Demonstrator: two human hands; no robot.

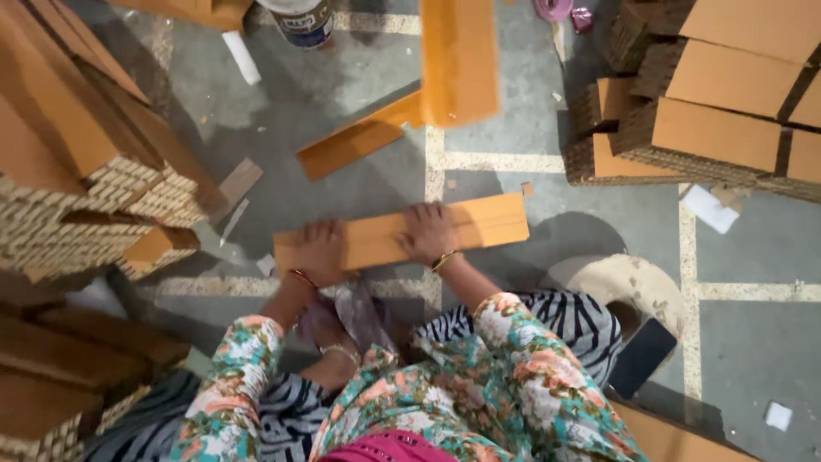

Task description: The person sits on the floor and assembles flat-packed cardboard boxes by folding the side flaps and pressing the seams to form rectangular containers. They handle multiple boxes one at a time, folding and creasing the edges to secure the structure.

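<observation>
A long flat cardboard piece (487, 222) lies on the grey floor in front of me. My left hand (321, 250) presses flat on its left part, fingers spread. My right hand (426, 231) presses on its middle, a bangle at the wrist. Both palms lie on the cardboard rather than gripping it. Another cardboard strip (355, 139) lies on the floor beyond, and a blurred strip (457, 56) appears above it, seemingly in mid-air. My floral sleeves and striped trousers fill the bottom of the view.
Tall stacks of folded corrugated cardboard stand at the left (77, 154) and upper right (718, 111). A round cushion (637, 287) with a dark phone (641, 355) lies at the right. A white tub (301, 19) stands at the top. Paper scraps dot the floor.
</observation>
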